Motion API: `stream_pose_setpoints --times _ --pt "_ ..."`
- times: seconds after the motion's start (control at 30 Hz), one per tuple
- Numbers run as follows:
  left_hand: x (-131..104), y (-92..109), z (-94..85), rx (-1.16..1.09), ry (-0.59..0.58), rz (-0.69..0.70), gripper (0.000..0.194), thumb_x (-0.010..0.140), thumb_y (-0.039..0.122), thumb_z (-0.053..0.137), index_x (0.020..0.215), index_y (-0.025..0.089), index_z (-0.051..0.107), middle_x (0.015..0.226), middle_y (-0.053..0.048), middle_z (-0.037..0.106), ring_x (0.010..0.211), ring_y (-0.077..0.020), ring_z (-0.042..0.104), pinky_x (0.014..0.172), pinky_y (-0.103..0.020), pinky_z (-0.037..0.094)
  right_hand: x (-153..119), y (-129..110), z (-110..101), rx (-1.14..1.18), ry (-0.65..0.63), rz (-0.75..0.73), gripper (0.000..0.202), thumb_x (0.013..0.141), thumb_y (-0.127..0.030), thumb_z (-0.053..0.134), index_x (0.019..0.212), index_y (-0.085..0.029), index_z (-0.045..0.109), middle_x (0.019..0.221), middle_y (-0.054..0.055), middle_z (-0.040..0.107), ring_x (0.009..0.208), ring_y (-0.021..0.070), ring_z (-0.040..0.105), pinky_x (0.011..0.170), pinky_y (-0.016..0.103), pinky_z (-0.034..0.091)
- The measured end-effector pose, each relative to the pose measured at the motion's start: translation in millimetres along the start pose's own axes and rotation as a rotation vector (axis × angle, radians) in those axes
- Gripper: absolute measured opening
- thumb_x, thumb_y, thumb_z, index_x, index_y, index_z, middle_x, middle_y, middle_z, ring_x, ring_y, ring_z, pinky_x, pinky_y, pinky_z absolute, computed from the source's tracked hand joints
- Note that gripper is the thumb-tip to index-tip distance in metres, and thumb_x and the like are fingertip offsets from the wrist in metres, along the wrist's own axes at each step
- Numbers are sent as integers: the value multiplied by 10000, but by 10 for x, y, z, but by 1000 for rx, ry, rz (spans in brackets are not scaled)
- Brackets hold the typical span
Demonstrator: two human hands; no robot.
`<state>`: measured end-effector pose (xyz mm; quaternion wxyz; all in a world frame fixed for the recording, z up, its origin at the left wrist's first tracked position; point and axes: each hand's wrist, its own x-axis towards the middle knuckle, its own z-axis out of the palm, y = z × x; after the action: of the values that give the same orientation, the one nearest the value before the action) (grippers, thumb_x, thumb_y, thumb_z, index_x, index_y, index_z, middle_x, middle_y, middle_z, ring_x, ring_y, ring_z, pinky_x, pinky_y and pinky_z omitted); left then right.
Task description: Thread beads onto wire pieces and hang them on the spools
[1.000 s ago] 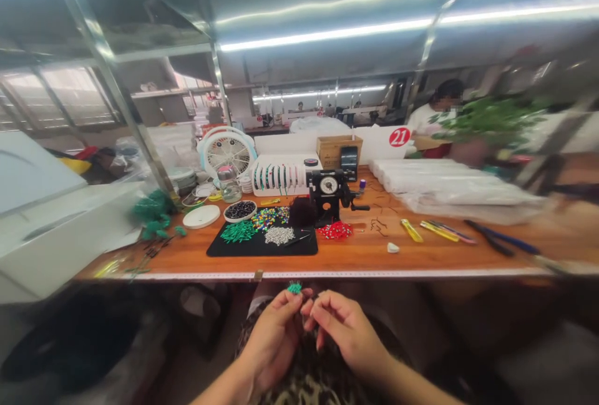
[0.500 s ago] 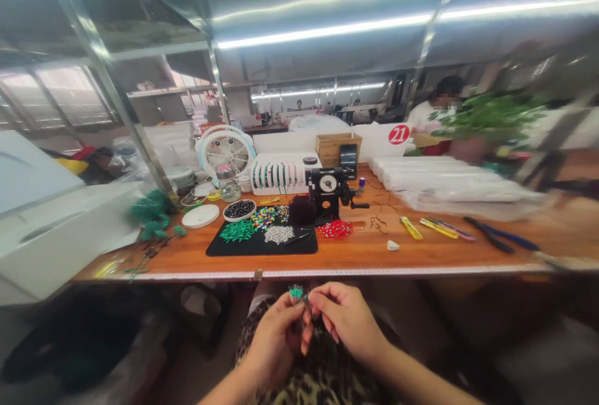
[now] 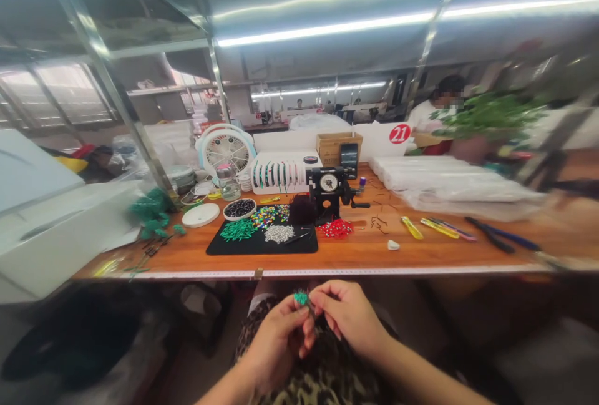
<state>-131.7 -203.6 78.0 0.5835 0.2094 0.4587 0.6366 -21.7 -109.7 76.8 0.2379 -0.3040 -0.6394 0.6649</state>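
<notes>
Above my lap, my left hand (image 3: 283, 330) pinches a small bunch of green beads (image 3: 301, 297) with thin dark stems, the beads showing above the thumb and forefinger. Close against it on the right, my right hand (image 3: 344, 314) has its fingertips pinched together at the side of the bunch. What lies between those fingertips is too small to make out. On the table beyond, a black mat (image 3: 253, 248) bears piles of green pieces (image 3: 238, 230), multicoloured beads (image 3: 264, 218) and silver-white beads (image 3: 279, 234).
Behind the mat stand a black hand-cranked machine (image 3: 326, 190), a white rack of spools (image 3: 281, 174) and a fan (image 3: 228, 152). Red beads (image 3: 334, 228) lie beside the mat. Pliers (image 3: 489, 235) and yellow cutters (image 3: 412, 228) lie right. A person (image 3: 435, 115) sits beyond.
The green bead bunch has shifted slightly right and down, tilting toward my right hand. Both hands keep their pinch and stay close together.
</notes>
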Motion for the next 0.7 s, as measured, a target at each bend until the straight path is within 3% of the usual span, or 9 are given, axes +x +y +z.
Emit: stream_pose_setpoints --times 0.1,0.2,0.37,0.47,0.7 --pt "7 -33 -5 11 -32 9 227 723 311 679 729 128 546 500 26 452 413 -72 404 375 -183 253 14 -6 26 52 -30 -16 334 742 -456 604 632 -143 568 409 -63 456 321 42 340 335 170 255" --pt "1 -40 -11 21 11 26 217 736 301 668 725 133 532 492 34 438 415 -71 394 385 -184 259 -22 2 48 69 -13 -31 366 743 -483 610 624 -139 567 409 -54 473 328 49 370 340 168 291" --pt "-26 4 -2 -104 90 9 259 733 270 665 651 160 445 528 41 434 446 -63 385 403 -182 251 -133 -20 50 235 -108 2 361 727 -484 646 701 -125 617 658 49 643 603 157 614 502 237 486" --pt "-28 6 -9 -170 94 -12 299 699 253 679 613 168 405 505 63 372 429 -55 341 390 -184 202 -186 -24 62 248 -106 -25 348 721 -462 669 664 -123 622 681 59 653 642 168 625 590 266 502" --pt "2 -14 -57 -228 121 -56 298 697 247 665 591 163 399 507 70 341 430 -49 342 405 -186 189 -214 7 90 203 -81 -91 322 747 -440 654 648 -138 600 714 51 646 675 169 616 625 265 497"
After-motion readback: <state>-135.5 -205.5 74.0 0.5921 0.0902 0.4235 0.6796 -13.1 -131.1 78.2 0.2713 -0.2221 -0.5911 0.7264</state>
